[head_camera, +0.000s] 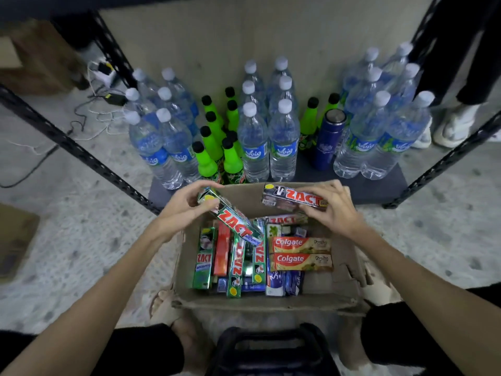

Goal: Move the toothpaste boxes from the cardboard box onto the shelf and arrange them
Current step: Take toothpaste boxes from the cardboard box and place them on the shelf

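The cardboard box (344, 278) on the floor near the shelf (366, 185) holds Zact and Colgate cartons. The left hand (184, 207) pinches a green Zact "Whitening" box (233, 221), tilted above the box. The right hand (330, 210) grips a dark Zact box (292, 199) over the far rim.

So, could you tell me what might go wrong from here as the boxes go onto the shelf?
The left hand pinches the green Zact box only near one end, so it could tip and drop back into the cardboard box. The shelf is crowded with water bottles and green bottles; the boxes could knock them over.
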A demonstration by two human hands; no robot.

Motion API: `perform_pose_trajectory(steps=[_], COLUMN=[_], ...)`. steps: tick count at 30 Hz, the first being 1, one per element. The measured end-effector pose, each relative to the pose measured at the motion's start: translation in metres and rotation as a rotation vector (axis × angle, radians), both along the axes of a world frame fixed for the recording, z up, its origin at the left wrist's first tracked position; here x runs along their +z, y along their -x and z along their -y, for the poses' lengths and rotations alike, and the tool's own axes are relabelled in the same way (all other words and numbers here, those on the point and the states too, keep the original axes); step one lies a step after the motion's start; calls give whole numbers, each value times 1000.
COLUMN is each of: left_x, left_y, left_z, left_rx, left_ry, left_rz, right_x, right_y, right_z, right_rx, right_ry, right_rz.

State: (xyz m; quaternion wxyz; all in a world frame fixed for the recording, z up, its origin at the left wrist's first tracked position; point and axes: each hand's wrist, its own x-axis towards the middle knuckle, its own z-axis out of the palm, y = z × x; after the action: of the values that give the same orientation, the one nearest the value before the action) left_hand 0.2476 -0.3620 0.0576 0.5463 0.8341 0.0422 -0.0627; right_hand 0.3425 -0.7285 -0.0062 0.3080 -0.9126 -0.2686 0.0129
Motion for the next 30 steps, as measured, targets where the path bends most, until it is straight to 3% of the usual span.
perform_pose_trajectory(steps=[7, 16, 21, 24, 30], left_x=[101, 271, 319, 333, 342], left_y=[11, 3, -23, -54, -130], left_z=[-7, 16, 23, 22, 7], left_rx=[264, 190, 159, 153, 172], left_ry=[237, 334, 345, 345, 303], left_rz=[332, 739, 786, 735, 577], right_x=[140, 347, 402, 410, 411], right_y=[-2, -4, -30, -63, -133], right_z=[15, 50, 62, 57, 64], right_rx=[-79, -27, -40, -96, -126], right_ry=[-177, -304, -305, -177, -74], right_rz=[191, 533, 626, 672, 573])
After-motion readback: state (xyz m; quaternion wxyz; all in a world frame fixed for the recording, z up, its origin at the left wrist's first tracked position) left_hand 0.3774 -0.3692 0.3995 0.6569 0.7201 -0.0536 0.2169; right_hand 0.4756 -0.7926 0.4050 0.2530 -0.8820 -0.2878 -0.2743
